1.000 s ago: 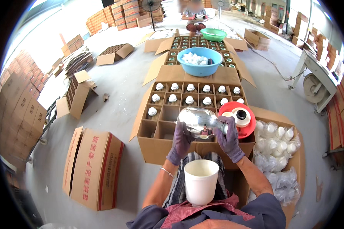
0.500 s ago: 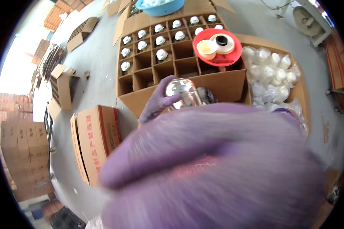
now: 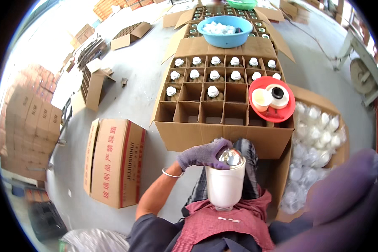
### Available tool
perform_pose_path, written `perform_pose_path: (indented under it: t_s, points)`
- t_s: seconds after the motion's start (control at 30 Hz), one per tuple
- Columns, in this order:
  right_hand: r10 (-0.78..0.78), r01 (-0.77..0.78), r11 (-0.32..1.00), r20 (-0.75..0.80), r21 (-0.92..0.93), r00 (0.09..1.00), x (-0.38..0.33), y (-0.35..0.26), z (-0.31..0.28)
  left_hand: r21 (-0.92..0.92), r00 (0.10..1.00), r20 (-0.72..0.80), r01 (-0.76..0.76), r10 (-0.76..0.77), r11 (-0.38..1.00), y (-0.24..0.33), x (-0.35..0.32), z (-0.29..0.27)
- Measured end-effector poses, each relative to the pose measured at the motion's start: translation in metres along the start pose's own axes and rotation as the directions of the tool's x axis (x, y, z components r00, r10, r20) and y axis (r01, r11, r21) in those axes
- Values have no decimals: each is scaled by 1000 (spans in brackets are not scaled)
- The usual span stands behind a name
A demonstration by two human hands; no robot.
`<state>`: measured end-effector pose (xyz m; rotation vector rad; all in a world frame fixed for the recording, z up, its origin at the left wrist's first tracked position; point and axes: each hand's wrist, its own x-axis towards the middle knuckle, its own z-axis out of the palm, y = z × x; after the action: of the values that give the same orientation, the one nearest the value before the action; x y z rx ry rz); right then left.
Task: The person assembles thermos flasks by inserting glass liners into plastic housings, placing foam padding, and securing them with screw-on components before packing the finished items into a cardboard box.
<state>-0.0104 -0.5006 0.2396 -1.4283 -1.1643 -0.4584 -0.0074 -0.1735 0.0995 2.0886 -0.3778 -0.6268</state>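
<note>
My left hand (image 3: 208,153), in a purple-grey work glove, is closed around the rim area of a white vessel (image 3: 225,187) at my lap. A shiny silver rounded glass piece (image 3: 231,157) rises out of the vessel's wide top under my fingers. The vessel's narrow end points toward me. My right hand (image 3: 344,189), gloved in purple, looms very close at the lower right; it is blurred and its fingers cannot be read. Ahead stands a divided carton (image 3: 222,131) holding several white-capped bottles (image 3: 213,92), with some front cells bare.
A red basin (image 3: 286,112) with plastic parts rests on the carton's right corner; a blue basin (image 3: 224,41) of white pieces sits behind. A box of clear-wrapped white parts (image 3: 313,138) is at right. A closed carton (image 3: 113,164) stands on the left floor.
My right hand has swung from the lower middle to the lower right. The white vessel has come into sight around the silver piece in my left hand. The view has shifted.
</note>
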Motion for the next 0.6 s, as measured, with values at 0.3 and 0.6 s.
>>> perform_pose_path:
  t_s: [0.3,0.6]
  points:
    - [-11,8,999,-70,-47,997,4,-2,12,170,983,171,-102,73,980,-19,-1,-9]
    - [312,-308,918,-26,-251,950,-61,35,67,294,970,233,-7,-65,956,-5,-6,3]
